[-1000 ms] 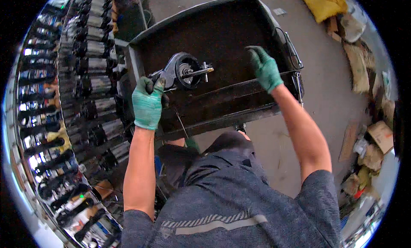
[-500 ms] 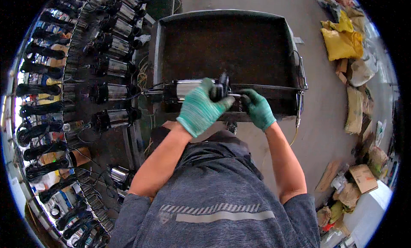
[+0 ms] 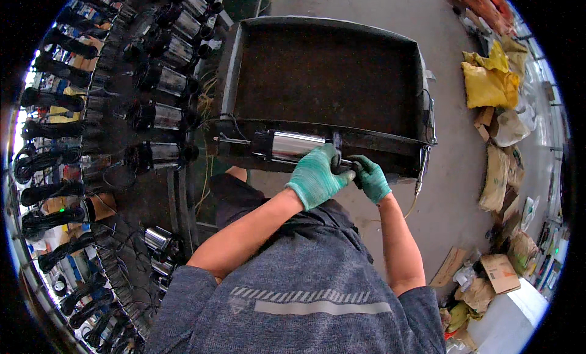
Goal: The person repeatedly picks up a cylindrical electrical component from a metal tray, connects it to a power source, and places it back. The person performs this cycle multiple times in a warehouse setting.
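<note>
A shiny metal cylinder with black end caps (image 3: pixel 296 145), motor-like, lies crosswise over the near edge of a dark metal tray. My left hand (image 3: pixel 317 177), in a green glove, is closed around the cylinder's right end, with the thumb toward the right. At that end, a short metal shaft (image 3: pixel 346 163) sticks out. My right hand (image 3: pixel 371 178), also gloved, pinches at the shaft's tip; its fingers hide whatever else is there. A thin metal rod (image 3: pixel 231 139) extends from the left end.
The tray (image 3: pixel 228 67) has raised walls, and a hose with a fitting (image 3: pixel 420 183) hangs at its right side. Racks of similar metal cylinders (image 3: pixel 165 116) and black cable coils (image 3: pixel 52 158) line the left. Yellow sacks (image 3: pixel 488 85) and cardboard (image 3: pixel 502 273) lie along the right.
The cylinder and both hands have shifted nearer to my body and slightly right. The head view has also shifted a little. Both hands stay at the cylinder's right end.
</note>
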A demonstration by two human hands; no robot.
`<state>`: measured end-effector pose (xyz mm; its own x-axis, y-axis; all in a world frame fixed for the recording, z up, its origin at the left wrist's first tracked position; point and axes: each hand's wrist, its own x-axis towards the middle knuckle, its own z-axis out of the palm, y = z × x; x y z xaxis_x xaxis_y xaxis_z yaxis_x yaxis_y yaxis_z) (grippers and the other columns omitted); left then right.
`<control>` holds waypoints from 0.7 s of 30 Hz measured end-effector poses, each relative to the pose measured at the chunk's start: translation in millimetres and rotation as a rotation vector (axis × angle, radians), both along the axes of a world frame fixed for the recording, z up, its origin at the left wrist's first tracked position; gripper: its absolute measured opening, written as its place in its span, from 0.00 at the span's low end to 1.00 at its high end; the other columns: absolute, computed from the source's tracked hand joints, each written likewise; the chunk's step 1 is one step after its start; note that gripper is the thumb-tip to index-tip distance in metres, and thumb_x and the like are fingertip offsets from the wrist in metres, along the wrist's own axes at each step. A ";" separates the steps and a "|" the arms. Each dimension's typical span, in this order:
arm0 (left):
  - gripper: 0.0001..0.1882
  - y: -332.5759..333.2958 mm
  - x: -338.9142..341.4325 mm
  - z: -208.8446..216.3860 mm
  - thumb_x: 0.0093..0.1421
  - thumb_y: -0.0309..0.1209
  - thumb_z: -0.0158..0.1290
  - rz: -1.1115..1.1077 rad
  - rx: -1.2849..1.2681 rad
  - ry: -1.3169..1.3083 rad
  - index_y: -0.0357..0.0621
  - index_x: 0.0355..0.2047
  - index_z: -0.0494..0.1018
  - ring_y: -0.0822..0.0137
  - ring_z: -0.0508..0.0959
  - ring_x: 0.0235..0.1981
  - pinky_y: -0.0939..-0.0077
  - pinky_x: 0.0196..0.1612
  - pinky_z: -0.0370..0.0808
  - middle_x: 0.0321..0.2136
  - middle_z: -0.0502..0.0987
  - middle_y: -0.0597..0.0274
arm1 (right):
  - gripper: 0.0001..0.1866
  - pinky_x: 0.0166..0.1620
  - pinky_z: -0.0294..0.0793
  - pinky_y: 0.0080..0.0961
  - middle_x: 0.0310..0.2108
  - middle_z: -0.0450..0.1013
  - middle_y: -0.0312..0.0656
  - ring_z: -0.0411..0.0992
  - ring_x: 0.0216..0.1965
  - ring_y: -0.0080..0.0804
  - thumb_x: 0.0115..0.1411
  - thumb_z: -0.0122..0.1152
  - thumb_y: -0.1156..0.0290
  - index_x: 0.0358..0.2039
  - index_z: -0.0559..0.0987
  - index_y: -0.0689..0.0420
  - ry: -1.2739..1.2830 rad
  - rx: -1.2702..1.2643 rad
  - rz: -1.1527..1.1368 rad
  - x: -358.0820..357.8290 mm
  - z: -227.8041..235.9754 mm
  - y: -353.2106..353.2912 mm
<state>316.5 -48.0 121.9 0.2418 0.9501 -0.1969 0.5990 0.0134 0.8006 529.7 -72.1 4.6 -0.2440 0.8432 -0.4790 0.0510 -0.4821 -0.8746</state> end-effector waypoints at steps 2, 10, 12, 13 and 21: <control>0.21 0.3 1.6 0.7 0.51 0.40 0.70 -0.010 0.017 0.002 0.39 0.32 0.74 0.52 0.78 0.27 0.61 0.33 0.75 0.25 0.77 0.49 | 0.13 0.25 0.63 0.17 0.26 0.72 0.28 0.62 0.23 0.15 0.72 0.55 0.67 0.54 0.78 0.53 -0.090 0.027 0.012 4.0 0.0 3.1; 0.20 -8.9 -13.7 -6.3 0.56 0.39 0.66 -0.049 -0.168 -0.200 0.37 0.38 0.74 0.52 0.82 0.33 0.60 0.37 0.77 0.30 0.80 0.48 | 0.14 0.25 0.65 0.18 0.25 0.71 0.29 0.65 0.23 0.16 0.72 0.55 0.68 0.56 0.78 0.54 -0.041 -0.052 0.059 8.9 3.5 7.3; 0.19 2.7 -40.8 -4.6 0.59 0.39 0.63 -0.157 0.045 -0.108 0.36 0.42 0.74 0.51 0.83 0.36 0.61 0.40 0.79 0.32 0.81 0.45 | 0.14 0.25 0.65 0.19 0.26 0.72 0.29 0.65 0.23 0.17 0.72 0.54 0.68 0.55 0.78 0.55 0.003 -0.051 0.068 14.5 -1.4 8.4; 0.18 16.1 -62.5 12.3 0.60 0.39 0.61 -0.167 -0.074 -0.050 0.37 0.44 0.76 0.49 0.83 0.39 0.60 0.43 0.79 0.36 0.82 0.44 | 0.14 0.25 0.65 0.19 0.26 0.72 0.29 0.65 0.23 0.17 0.72 0.54 0.68 0.55 0.78 0.56 0.013 -0.054 0.057 14.9 -1.6 7.5; 0.23 115.1 -296.2 -57.6 0.65 0.28 0.49 0.130 -0.023 0.762 0.53 0.61 0.72 0.43 0.79 0.52 0.53 0.54 0.76 0.52 0.79 0.43 | 0.14 0.24 0.66 0.20 0.26 0.71 0.31 0.65 0.23 0.18 0.73 0.53 0.68 0.55 0.77 0.57 0.015 -0.073 0.031 8.2 4.9 7.4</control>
